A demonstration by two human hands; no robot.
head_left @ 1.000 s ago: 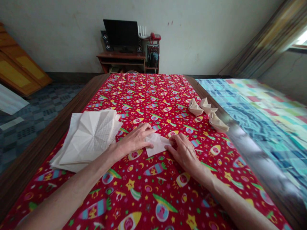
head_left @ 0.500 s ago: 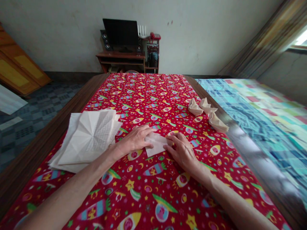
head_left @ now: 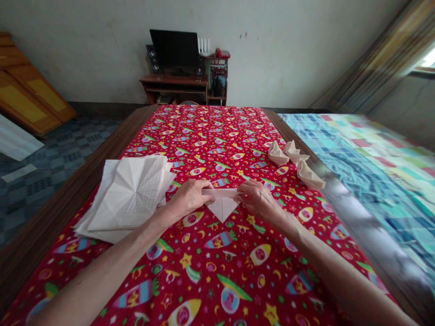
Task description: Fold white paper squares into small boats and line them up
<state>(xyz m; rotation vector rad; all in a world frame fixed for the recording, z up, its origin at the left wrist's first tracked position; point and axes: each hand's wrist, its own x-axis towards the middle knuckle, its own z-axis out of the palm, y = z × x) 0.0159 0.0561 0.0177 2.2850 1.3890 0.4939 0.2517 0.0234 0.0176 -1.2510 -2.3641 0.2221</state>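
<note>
A small folded sheet of white paper (head_left: 222, 207) lies between my hands, its pointed corner towards me and a straight folded band along the far edge. My left hand (head_left: 192, 194) pinches the band's left end between thumb and fingers. At the right end, my right hand (head_left: 258, 197) grips the same band with its fingertips. Both hands rest low over the red patterned cloth (head_left: 217, 267). Beside my left forearm is a stack of creased white paper sheets (head_left: 112, 203), the top one with fold lines fanning out from its middle.
Three folded paper shapes (head_left: 310, 175) stand near the table's right edge. Beyond that edge is a bed with a blue checked cover (head_left: 340, 158). A desk (head_left: 175, 80) with a monitor (head_left: 175, 52) stands past the far end, and a wooden cabinet (head_left: 32, 90) is at far left.
The paper has turned so its point faces me, with a band now folded along its far edge. My hands have shifted to the band's two ends. The view has moved slightly.
</note>
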